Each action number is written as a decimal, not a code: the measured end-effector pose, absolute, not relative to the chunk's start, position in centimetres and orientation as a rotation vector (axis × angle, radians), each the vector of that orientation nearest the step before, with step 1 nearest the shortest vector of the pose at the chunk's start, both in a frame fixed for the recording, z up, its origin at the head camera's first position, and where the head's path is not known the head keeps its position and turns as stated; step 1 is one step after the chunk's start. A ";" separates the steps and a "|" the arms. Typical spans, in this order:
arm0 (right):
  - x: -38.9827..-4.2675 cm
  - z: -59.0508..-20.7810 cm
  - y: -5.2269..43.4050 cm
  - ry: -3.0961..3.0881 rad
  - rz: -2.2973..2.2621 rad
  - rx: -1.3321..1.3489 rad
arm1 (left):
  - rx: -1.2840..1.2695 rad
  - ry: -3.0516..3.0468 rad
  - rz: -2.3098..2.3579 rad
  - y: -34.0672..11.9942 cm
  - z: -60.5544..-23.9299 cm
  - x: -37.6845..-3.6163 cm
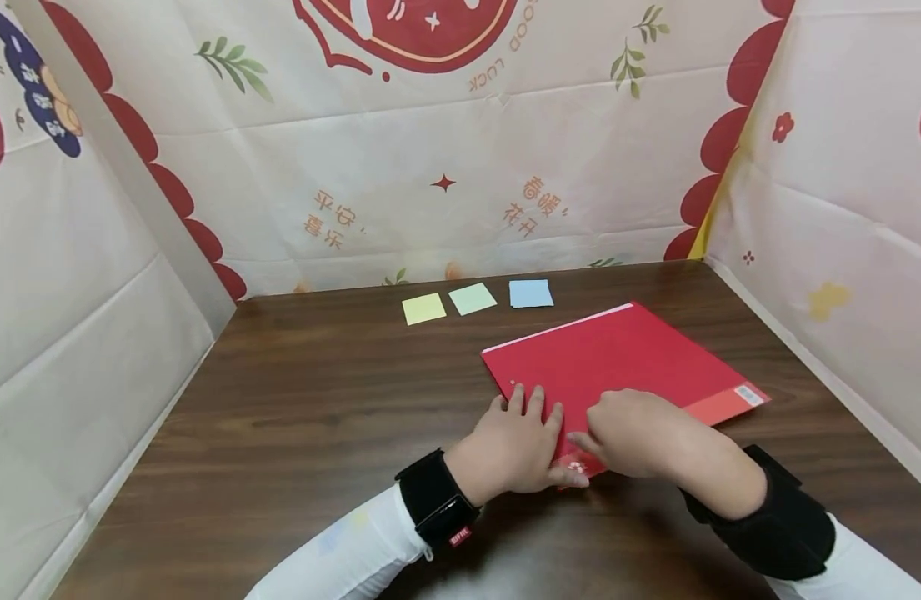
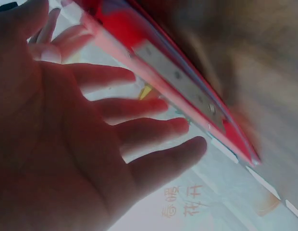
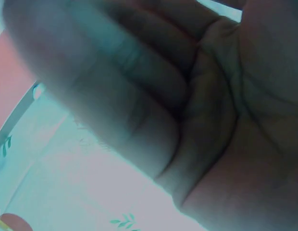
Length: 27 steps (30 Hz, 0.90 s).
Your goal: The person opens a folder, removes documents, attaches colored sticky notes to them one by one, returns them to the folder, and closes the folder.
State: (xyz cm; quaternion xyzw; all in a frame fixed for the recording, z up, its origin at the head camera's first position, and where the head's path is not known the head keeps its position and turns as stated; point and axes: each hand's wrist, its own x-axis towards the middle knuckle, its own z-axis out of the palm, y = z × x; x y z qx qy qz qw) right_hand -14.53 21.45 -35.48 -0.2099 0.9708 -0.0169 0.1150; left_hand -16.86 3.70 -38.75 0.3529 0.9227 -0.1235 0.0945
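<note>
A red folder [image 1: 618,358] lies flat on the brown wooden table [image 1: 302,417], right of centre, with a barcode label at its right corner. My left hand [image 1: 516,442] rests on the folder's near left corner, fingers straight and spread on the cover, thumb along the near edge. The left wrist view shows those straight fingers [image 2: 154,130] beside the folder's edge [image 2: 187,91] and its metal strip. My right hand [image 1: 633,433] lies on the near edge just right of the left hand, fingers bent. Their tips sit at the same corner; whether they pinch the cover is hidden.
Three sticky notes lie in a row at the back of the table: yellow [image 1: 423,308], green [image 1: 473,298], blue [image 1: 531,293]. Printed cloth walls [image 1: 445,167] close in the back and both sides. Bare wood stretches left of the folder.
</note>
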 end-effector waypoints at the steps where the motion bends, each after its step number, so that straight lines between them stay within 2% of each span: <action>1: -14.4 -35.5 21.3 2.843 -0.085 -0.635 | 1.066 2.737 -0.371 3.4 -38.9 -16.7; 8: -13.7 -35.7 19.9 2.766 -0.262 -0.760 | 1.100 2.765 -0.348 1.2 -40.2 -16.7; 17: -12.4 -36.0 19.7 2.669 -0.266 -0.924 | 0.975 2.782 -0.198 -1.9 -41.1 -16.7; 27: -16.2 -36.1 23.6 2.739 -0.169 -0.793 | 0.966 2.657 0.144 -6.7 -39.9 -19.6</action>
